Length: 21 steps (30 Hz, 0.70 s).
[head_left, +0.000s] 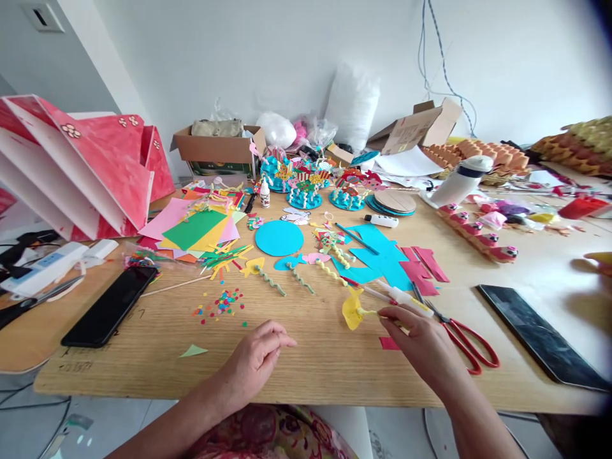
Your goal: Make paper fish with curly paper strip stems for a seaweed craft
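My right hand (414,335) pinches the twisted pipe cleaner stem of a yellow paper fish shape (352,308), which hangs just left of the fingertips. My left hand (261,358) rests near the table's front edge, its fingers curled together with nothing visible in them. Beyond the hands, a yellow paper fish (253,266) and a blue paper fish (289,262) lie with twisted green stems. A blue paper circle (279,238) lies behind them. Red-handled scissors (471,341) lie beside my right hand, and a red paper scrap (389,343) is close to its wrist side.
Small coloured dots (227,302) and a green triangle (194,350) lie at the left. A black phone (111,307) is farther left, a dark tablet (540,335) at the right. Blue paper pieces (377,255), a white bottle (459,182) and decorated blue stands (304,196) sit farther back.
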### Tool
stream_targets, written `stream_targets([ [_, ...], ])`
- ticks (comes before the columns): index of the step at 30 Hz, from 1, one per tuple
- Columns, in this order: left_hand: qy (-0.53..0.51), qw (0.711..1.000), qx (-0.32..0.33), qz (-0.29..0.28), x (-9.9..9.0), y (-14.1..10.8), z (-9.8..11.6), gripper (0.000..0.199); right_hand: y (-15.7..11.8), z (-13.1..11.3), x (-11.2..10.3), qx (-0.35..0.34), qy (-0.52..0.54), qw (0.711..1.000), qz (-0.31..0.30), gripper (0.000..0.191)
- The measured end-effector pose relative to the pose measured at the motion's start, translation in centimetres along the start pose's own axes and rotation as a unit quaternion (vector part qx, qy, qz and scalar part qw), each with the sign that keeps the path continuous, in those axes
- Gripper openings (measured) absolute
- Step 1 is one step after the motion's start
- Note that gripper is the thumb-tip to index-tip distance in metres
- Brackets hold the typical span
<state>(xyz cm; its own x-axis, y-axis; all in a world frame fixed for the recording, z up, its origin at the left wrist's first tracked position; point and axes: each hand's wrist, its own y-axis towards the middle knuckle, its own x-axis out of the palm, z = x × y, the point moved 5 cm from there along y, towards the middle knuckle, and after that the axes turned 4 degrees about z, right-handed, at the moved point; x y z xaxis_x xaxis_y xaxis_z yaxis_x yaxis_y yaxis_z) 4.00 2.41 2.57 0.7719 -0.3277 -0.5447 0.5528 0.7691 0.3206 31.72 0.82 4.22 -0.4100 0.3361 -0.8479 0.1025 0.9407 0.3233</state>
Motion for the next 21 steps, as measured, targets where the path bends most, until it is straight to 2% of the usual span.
stream_targets([
  [5,0.019,1.0,0.012,-0.002,0.4,-0.6,-0.2,0.039,1.5,0.9,1.1,-0.017,-0.015,0.999,-0.023,0.019],
  [10,0.025,0.999,0.031,0.008,0.3,-0.8,-0.2,0.041,2.4,0.7,2.2,-0.089,-0.036,0.994,-0.046,0.022],
  [13,0.028,0.999,0.037,0.013,0.3,-0.7,-0.1,0.042,2.6,1.1,2.5,-0.105,-0.069,0.991,-0.037,0.019],
  [16,0.03,0.999,0.036,0.012,0.3,-0.6,-0.1,0.042,2.5,1.7,1.7,-0.089,-0.075,0.993,0.001,0.023],
  [21,0.041,0.998,0.035,0.012,0.0,-0.6,-0.2,0.038,2.0,1.9,-1.9,-0.04,-0.047,0.994,0.094,0.029],
])
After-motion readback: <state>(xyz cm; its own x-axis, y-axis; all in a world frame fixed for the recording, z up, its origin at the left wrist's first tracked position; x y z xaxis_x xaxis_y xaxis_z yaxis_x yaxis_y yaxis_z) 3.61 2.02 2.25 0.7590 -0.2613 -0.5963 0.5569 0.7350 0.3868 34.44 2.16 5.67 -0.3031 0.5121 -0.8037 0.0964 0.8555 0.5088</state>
